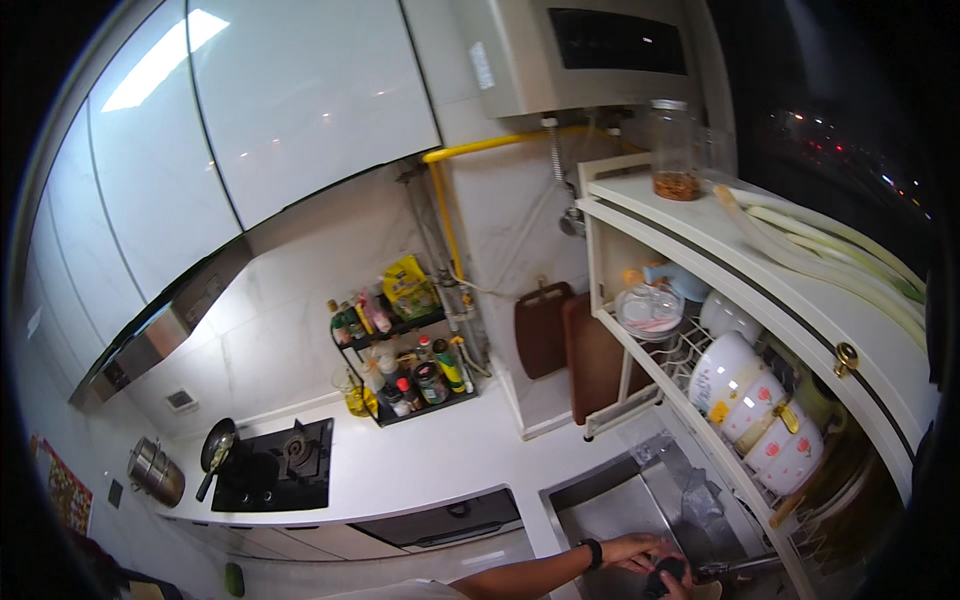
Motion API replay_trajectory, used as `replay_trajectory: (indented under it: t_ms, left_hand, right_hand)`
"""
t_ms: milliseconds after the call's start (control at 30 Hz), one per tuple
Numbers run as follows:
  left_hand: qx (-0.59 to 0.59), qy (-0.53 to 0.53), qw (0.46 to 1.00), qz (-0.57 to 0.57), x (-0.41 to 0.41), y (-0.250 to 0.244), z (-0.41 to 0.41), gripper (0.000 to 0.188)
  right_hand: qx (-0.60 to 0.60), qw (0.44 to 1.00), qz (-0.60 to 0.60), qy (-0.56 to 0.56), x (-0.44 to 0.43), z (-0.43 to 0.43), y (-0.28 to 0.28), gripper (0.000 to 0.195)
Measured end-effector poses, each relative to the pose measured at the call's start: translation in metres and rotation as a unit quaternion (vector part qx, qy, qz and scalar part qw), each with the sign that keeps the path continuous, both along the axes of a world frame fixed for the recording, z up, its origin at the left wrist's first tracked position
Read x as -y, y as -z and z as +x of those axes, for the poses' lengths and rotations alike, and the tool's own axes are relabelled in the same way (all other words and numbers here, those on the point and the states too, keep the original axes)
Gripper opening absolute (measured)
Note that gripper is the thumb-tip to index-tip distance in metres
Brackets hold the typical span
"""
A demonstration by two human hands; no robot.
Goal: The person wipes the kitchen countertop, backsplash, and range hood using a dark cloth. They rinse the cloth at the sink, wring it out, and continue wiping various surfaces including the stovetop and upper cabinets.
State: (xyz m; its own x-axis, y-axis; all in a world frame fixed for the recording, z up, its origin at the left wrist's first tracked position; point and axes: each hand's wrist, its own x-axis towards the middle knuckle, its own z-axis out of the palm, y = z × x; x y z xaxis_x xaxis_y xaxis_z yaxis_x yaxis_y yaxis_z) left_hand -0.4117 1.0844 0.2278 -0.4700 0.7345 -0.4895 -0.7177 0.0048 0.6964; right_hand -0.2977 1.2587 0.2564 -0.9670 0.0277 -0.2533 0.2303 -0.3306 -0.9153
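Note:
Both of my hands are over the stainless-steel sink (607,510) at the bottom of the picture. My left hand (634,551), with a black band on its wrist, reaches in from the left with its fingers extended beside my right hand. My right hand (681,579) grips a small dark object (663,576), too blurred to name. Next to it is the metal faucet (739,562). A crumpled clear plastic bag (701,499) lies at the sink's far right side. The lower part of the sink is cut off by the picture's edge.
A white dish rack cabinet (600,300) with flowered bowls (780,409) overhangs the sink's right side. Leeks (832,255) and a glass jar (675,150) stand on top. Cutting boards (544,330), a condiment rack (405,375) and a gas stove (274,465) with a frying pan (219,446) are leftward.

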Motion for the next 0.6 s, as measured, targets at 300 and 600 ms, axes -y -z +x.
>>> replay_trajectory:
  t_ms: [300,600]
  left_hand:
    - [-0.511,0.309,0.709,-0.375,0.046,0.033,0.037,0.034]
    - [-0.518,0.184,0.794,-0.261,0.119,-0.014,0.065,0.032]
  right_hand:
    - [-0.029,0.852,0.481,-0.204,-0.006,0.032,0.117,0.031]
    - [-0.039,0.826,0.525,-0.201,0.048,0.016,0.014,0.043]
